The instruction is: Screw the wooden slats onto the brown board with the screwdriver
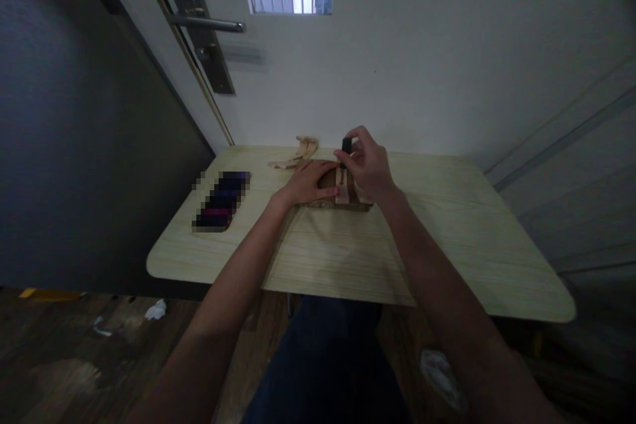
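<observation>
My left hand (313,182) lies flat with its fingers spread on a brown wooden-looking block (362,207). Its thumb touches a pale tan strip (342,195), perhaps leather, that lies across the block. Between the thumb and fingers of my right hand (366,158) is a small black cylindrical tool (346,144), held upright with its lower end at the far part of the strip. Whether that end touches the strip, I cannot tell. Past my left hand, a curled pale tan strip (307,144) rests at the back of the table.
All this sits on a light wood-grain folding-style table (447,232) against a white door with a metal handle (211,23). A blurred-out dark rectangular object (221,202) lies at the table's left. Crumpled white scrap (156,309) is on the floor.
</observation>
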`<action>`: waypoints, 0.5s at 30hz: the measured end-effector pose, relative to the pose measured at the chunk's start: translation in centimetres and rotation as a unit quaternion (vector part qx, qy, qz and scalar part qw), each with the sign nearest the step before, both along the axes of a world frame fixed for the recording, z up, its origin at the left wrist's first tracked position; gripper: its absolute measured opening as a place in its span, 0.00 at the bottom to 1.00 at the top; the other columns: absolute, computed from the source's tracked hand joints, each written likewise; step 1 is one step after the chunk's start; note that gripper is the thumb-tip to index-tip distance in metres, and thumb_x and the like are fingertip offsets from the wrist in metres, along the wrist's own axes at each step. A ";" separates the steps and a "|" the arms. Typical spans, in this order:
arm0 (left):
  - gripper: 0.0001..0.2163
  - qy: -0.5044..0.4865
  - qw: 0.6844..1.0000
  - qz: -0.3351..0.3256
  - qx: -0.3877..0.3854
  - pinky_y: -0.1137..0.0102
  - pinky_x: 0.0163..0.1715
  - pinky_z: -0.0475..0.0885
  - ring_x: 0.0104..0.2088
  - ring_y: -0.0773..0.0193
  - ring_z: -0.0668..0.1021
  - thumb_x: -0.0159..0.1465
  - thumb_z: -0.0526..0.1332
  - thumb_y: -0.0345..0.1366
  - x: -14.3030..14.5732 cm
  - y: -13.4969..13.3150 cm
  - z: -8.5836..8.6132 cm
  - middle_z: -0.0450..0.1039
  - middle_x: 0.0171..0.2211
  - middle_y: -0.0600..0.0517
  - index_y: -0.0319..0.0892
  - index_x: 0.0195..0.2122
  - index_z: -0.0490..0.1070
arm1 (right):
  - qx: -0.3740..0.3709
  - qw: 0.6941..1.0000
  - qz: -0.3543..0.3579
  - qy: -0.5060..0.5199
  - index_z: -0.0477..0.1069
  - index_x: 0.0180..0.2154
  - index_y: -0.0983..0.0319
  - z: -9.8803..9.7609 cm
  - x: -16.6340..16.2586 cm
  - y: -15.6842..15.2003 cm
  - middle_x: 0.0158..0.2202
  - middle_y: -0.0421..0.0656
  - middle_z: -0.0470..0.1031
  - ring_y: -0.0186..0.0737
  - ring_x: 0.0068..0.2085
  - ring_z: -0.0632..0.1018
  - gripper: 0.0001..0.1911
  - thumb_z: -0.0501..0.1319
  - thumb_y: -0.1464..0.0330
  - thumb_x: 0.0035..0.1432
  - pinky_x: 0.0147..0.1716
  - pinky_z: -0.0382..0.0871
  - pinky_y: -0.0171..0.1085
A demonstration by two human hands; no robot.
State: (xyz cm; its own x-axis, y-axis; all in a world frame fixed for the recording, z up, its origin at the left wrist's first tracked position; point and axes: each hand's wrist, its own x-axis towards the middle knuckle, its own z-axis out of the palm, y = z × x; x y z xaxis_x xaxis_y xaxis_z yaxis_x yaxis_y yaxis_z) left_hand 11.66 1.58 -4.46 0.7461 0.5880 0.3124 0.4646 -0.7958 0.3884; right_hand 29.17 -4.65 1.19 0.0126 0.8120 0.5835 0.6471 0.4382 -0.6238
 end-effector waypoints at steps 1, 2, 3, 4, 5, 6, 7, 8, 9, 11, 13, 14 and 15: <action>0.35 0.000 1.000 0.002 0.000 0.51 0.60 0.58 0.60 0.48 0.67 0.60 0.55 0.62 0.0 0.0 0.0 0.65 0.61 0.42 0.45 0.62 0.60 | -0.001 1.000 0.021 -0.001 0.67 0.45 0.57 -0.1 0.1 0.0 0.27 0.37 0.71 0.35 0.27 0.72 0.13 0.60 0.62 0.58 0.29 0.65 0.36; 0.35 0.002 1.000 0.003 0.001 0.51 0.61 0.58 0.60 0.48 0.67 0.60 0.55 0.62 -0.1 0.0 0.0 0.64 0.61 0.42 0.44 0.63 0.60 | 0.000 0.999 0.047 0.000 0.67 0.48 0.56 -0.2 0.2 0.0 0.31 0.38 0.73 0.36 0.29 0.73 0.14 0.58 0.62 0.60 0.31 0.67 0.36; 0.35 0.004 1.000 0.004 0.002 0.51 0.61 0.58 0.60 0.48 0.67 0.61 0.55 0.61 -0.1 -0.1 0.0 0.64 0.61 0.42 0.44 0.63 0.60 | 0.001 0.997 0.074 0.008 0.66 0.50 0.56 -0.4 0.5 0.0 0.35 0.40 0.74 0.36 0.32 0.75 0.15 0.56 0.63 0.62 0.34 0.69 0.36; 0.35 0.006 1.000 0.005 0.003 0.52 0.61 0.58 0.60 0.48 0.67 0.61 0.55 0.61 -0.1 -0.1 0.0 0.64 0.61 0.42 0.45 0.63 0.60 | -0.001 0.995 0.101 0.021 0.65 0.52 0.56 -0.5 0.8 0.1 0.39 0.42 0.75 0.37 0.35 0.76 0.16 0.54 0.62 0.64 0.36 0.70 0.37; 0.34 0.007 1.000 0.005 0.005 0.51 0.61 0.58 0.60 0.48 0.67 0.61 0.55 0.61 -0.2 -0.1 0.1 0.64 0.61 0.43 0.45 0.63 0.60 | -0.008 0.991 0.129 0.042 0.64 0.53 0.56 -0.6 1.1 0.2 0.43 0.43 0.75 0.37 0.39 0.77 0.17 0.52 0.61 0.64 0.39 0.71 0.37; 0.34 0.007 1.000 0.005 0.006 0.51 0.61 0.57 0.61 0.47 0.67 0.61 0.55 0.61 -0.2 -0.2 0.1 0.64 0.61 0.43 0.46 0.63 0.60 | -0.023 0.985 0.157 0.066 0.63 0.55 0.57 -0.7 1.5 0.3 0.45 0.44 0.74 0.38 0.42 0.77 0.19 0.51 0.59 0.65 0.41 0.72 0.38; 0.34 0.006 1.000 0.004 0.007 0.51 0.61 0.57 0.61 0.47 0.66 0.61 0.55 0.61 -0.2 -0.2 0.1 0.64 0.61 0.44 0.46 0.63 0.60 | -0.037 0.979 0.181 0.084 0.63 0.55 0.57 -0.8 1.8 0.4 0.45 0.45 0.74 0.38 0.43 0.77 0.20 0.52 0.57 0.64 0.43 0.72 0.39; 0.34 0.005 1.000 0.004 0.007 0.51 0.61 0.57 0.61 0.47 0.66 0.61 0.55 0.61 -0.2 -0.2 0.1 0.64 0.61 0.44 0.47 0.64 0.59 | -0.050 0.972 0.205 0.103 0.62 0.55 0.57 -0.9 2.1 0.4 0.45 0.45 0.74 0.38 0.42 0.78 0.21 0.54 0.56 0.63 0.44 0.73 0.39; 0.34 0.003 1.000 0.004 0.008 0.50 0.61 0.56 0.61 0.47 0.66 0.61 0.55 0.61 -0.2 -0.3 0.1 0.64 0.62 0.44 0.47 0.64 0.58 | -0.062 0.965 0.224 0.119 0.63 0.54 0.57 -0.9 2.3 0.5 0.44 0.44 0.74 0.38 0.41 0.78 0.22 0.56 0.55 0.62 0.44 0.73 0.39; 0.35 0.002 1.000 0.003 0.008 0.50 0.61 0.56 0.61 0.47 0.66 0.61 0.55 0.60 -0.1 -0.3 0.1 0.64 0.62 0.44 0.48 0.65 0.57 | -0.069 0.961 0.224 0.146 0.65 0.50 0.57 -1.0 2.4 0.7 0.40 0.43 0.75 0.38 0.38 0.79 0.21 0.60 0.55 0.59 0.42 0.74 0.39; 0.35 0.003 1.000 0.001 0.008 0.51 0.61 0.57 0.61 0.47 0.66 0.61 0.55 0.60 -0.1 -0.3 0.1 0.64 0.62 0.43 0.46 0.65 0.58 | -0.057 0.970 0.180 0.155 0.67 0.45 0.57 -1.1 2.2 0.7 0.35 0.41 0.75 0.37 0.35 0.78 0.19 0.63 0.55 0.55 0.38 0.75 0.39; 0.35 0.004 1.000 -0.001 0.011 0.51 0.61 0.57 0.61 0.47 0.66 0.62 0.55 0.60 -0.1 -0.3 0.1 0.64 0.62 0.43 0.45 0.64 0.58 | -0.045 0.976 0.146 0.152 0.67 0.42 0.57 -1.1 1.9 0.8 0.33 0.40 0.74 0.37 0.33 0.78 0.19 0.65 0.54 0.53 0.36 0.74 0.38; 0.35 0.004 1.000 -0.002 0.014 0.51 0.61 0.57 0.61 0.46 0.66 0.62 0.55 0.60 0.0 -0.3 0.1 0.64 0.61 0.42 0.44 0.64 0.59 | -0.033 0.983 0.111 0.143 0.67 0.39 0.57 -1.2 1.6 0.8 0.31 0.39 0.73 0.36 0.31 0.76 0.19 0.66 0.54 0.51 0.34 0.74 0.37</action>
